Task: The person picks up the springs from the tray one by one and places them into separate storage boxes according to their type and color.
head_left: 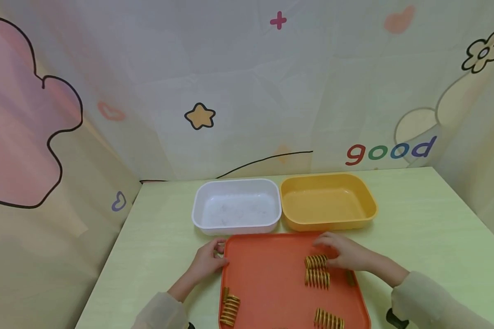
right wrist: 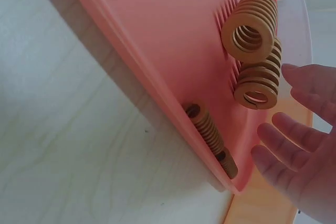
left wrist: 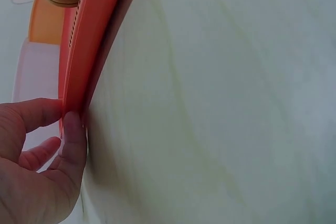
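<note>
An orange-red tray (head_left: 267, 269) lies on the table with several gold-brown coil springs on it. My left hand (head_left: 206, 260) pinches the tray's left rim between thumb and finger, as the left wrist view also shows. Over the tray's right side, my right hand (head_left: 347, 253) has its fingers spread. Its thumb is right beside a large coil spring (head_left: 316, 262), with another large spring (head_left: 317, 278) lying just nearer to me. In the right wrist view, thinner springs (right wrist: 207, 129) rest along the tray's edge, and the right fingers hold nothing.
Behind the tray stand a white bin (head_left: 236, 205) and a yellow bin (head_left: 329, 201), side by side. More large springs lie at the tray's near left (head_left: 230, 310) and near right (head_left: 328, 319). A patterned curtain (head_left: 247, 91) hangs behind the pale green table (head_left: 428, 228).
</note>
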`<state>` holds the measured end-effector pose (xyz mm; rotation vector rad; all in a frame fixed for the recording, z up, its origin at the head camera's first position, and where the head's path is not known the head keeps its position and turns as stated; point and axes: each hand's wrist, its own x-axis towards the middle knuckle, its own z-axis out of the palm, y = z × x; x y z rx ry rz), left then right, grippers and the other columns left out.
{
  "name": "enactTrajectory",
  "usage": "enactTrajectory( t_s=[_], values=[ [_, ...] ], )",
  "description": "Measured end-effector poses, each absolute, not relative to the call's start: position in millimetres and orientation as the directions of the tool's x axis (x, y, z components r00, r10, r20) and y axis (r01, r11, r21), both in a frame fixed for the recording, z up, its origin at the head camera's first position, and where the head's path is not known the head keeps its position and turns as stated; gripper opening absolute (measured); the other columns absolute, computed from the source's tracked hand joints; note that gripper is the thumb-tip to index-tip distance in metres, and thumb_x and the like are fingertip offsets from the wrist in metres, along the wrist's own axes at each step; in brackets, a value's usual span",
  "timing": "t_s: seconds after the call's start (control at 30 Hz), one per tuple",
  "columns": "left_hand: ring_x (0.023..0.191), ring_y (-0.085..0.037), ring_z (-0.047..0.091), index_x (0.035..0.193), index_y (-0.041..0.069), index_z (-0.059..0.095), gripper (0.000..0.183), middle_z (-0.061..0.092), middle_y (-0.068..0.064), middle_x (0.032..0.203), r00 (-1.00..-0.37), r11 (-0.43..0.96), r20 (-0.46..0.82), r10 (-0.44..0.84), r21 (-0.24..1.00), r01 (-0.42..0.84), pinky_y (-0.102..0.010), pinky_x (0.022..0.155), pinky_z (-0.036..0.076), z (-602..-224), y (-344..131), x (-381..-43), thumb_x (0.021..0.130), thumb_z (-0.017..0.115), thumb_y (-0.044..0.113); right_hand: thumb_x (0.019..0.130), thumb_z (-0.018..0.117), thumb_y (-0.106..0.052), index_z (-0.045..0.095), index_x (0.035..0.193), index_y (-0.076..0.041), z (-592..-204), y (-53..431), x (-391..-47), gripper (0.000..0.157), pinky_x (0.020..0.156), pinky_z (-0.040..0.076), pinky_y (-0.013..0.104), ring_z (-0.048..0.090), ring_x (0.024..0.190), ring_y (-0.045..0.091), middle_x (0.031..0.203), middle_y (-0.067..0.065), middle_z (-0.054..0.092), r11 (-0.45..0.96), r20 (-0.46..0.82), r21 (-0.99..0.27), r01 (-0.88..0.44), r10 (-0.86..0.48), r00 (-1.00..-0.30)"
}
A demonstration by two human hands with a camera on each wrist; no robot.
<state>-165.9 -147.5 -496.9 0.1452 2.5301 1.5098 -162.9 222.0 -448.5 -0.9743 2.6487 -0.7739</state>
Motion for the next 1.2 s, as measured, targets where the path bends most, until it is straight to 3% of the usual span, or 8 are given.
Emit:
enactTrajectory(
  t_s=[0.37,0.97,1.2],
  values=[
    [0.058,-0.009,0.048,0.116,-0.003,0.049,0.048,0.051,-0.012,0.087,-0.973,0.409,-0.145,0.179,0.911,-0.061,-0.024,0.048,0.048,-497.2,-145.1,-164.9,0.070,0.062,-0.008,0.071,0.067,-0.008,0.057,0.108,-0.004,-453.7,220.2,-163.5,0.039,0.072,0.043,0.027,0.049,0.088,0.015,0.101,0.006,0.056,0.598,-0.013,-0.577,-0.557,-0.689,-0.725],
    [0.056,-0.006,0.047,0.116,-0.003,0.049,0.048,0.052,-0.012,0.082,-0.974,0.441,-0.163,0.159,0.894,-0.078,-0.024,0.049,0.048,-491.3,-141.2,-162.3,0.070,0.061,-0.010,0.075,0.065,-0.009,0.060,0.107,-0.007,-460.4,218.0,-164.0,0.032,0.082,0.044,0.038,0.053,0.097,0.025,0.103,0.005,0.059,0.631,-0.087,-0.564,-0.533,-0.687,-0.721],
    [0.056,-0.008,0.045,0.115,-0.009,0.047,0.046,0.051,-0.020,0.082,-0.972,0.445,-0.165,0.167,0.892,-0.075,-0.031,0.051,0.050,-466.5,-136.1,-153.5,0.070,0.058,-0.014,0.077,0.063,-0.009,0.061,0.107,-0.007,-459.3,217.6,-163.6,0.031,0.081,0.045,0.038,0.054,0.097,0.025,0.103,0.006,0.060,0.621,-0.088,-0.587,-0.519,-0.687,-0.721]
  ],
)
